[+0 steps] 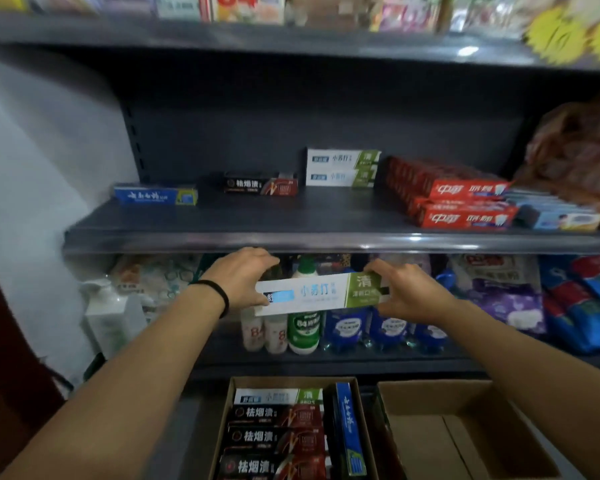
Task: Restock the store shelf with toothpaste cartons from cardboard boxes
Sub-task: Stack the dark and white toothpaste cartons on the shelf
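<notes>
Dark store shelf (pixel 326 216), white-and-green toothpaste carton (pixel 321 293), both hands' fingers (pixel 378 271) pinching its ends

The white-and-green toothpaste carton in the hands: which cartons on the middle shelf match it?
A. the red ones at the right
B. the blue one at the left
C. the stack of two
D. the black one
C: the held carton has the same white-and-green design as the stack of two.

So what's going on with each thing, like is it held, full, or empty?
White-green carton: held level at both ends.
Left hand: grips its left end.
Right hand: grips its right end.
Left cardboard box: open, cartons inside.
Right cardboard box: open, no cartons visible inside.
Middle shelf: partly stocked.
</notes>
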Tool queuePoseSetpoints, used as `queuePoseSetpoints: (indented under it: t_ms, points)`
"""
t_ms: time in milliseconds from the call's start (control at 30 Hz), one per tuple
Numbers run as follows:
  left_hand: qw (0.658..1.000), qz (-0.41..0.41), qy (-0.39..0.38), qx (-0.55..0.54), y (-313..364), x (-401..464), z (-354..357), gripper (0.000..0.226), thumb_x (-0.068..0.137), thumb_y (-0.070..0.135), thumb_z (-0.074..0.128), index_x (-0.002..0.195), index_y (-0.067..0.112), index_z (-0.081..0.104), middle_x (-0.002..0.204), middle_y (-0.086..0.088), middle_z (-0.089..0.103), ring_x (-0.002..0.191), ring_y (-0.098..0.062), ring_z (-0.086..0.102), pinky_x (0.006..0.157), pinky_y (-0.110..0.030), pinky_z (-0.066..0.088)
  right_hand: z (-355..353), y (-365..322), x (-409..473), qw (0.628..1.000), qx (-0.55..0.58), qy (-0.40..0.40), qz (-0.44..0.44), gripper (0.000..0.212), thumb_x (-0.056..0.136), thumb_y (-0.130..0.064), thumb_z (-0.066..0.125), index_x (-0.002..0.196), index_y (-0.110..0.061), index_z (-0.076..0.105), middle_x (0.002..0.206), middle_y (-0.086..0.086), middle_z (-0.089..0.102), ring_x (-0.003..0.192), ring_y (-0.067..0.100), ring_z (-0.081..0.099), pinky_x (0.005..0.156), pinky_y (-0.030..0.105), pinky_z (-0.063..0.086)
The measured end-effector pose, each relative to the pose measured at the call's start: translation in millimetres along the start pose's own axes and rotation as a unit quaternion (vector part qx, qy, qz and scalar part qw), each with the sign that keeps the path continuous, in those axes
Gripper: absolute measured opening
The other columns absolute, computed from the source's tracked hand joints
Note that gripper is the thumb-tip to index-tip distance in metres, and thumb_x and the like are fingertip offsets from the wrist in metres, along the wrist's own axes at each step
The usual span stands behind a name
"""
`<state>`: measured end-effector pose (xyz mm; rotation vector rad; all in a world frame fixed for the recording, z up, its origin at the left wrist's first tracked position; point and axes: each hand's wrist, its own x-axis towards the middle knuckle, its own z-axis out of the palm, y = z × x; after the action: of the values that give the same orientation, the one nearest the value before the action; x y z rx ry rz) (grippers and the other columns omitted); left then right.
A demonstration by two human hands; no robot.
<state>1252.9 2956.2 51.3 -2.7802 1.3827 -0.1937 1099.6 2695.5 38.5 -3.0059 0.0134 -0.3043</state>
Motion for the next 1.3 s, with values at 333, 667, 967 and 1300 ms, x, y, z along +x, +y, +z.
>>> queuePoseSetpoints:
  t_ms: [333,667,967,1300]
  points:
    - [0.997,0.018,0.067,0.016,3.6,42.9,-102.5,0.082,0.076,0.042,0.074,0.145,0.022,0.034,0.143,0.005,0.040,0.130,-0.015,0.038,0.103,-0.030,0.037,-85.9,29.6,21.0,0.991,-0.025,0.128,-0.019,0.047,0.074,-0.019,0.072,0.118,-0.013,0.054,0.103,0.002,0.064,0.080,0.020,0.062,0.063,0.029,0.045]
    - [0.996,0.030,0.077,-0.027,1.1,125.3,-145.2,0.075,0.069,0.038,0.080,0.134,0.022,0.048,0.122,0.005,0.055,0.109,-0.015,0.052,0.093,-0.034,0.046,-122.2,89.8,75.9,0.969,-0.094,0.230,-0.003,0.054,0.070,-0.006,0.069,0.122,-0.011,0.054,0.109,0.009,0.066,0.079,0.034,0.065,0.063,0.036,0.052]
    - [0.998,0.037,0.017,-0.047,-4.3,195.3,-128.6,0.039,0.070,0.037,0.079,0.103,0.024,0.064,0.096,0.006,0.063,0.087,-0.015,0.060,0.079,-0.036,0.052,-110.8,122.9,106.7,0.963,-0.135,0.232,-0.033,0.055,0.063,-0.002,0.075,0.113,-0.008,0.055,0.102,0.008,0.066,0.062,0.026,0.063,0.047,0.024,0.038]
    - [0.995,-0.023,-0.004,-0.102,-11.4,239.7,-102.4,0.052,0.070,0.029,0.083,0.115,0.017,0.059,0.111,0.002,0.062,0.096,-0.017,0.060,0.084,-0.032,0.051,-98.0,153.4,148.1,0.965,-0.188,0.178,-0.033,0.054,0.068,-0.006,0.073,0.116,-0.009,0.050,0.109,0.006,0.055,0.086,0.022,0.056,0.050,0.018,0.030]
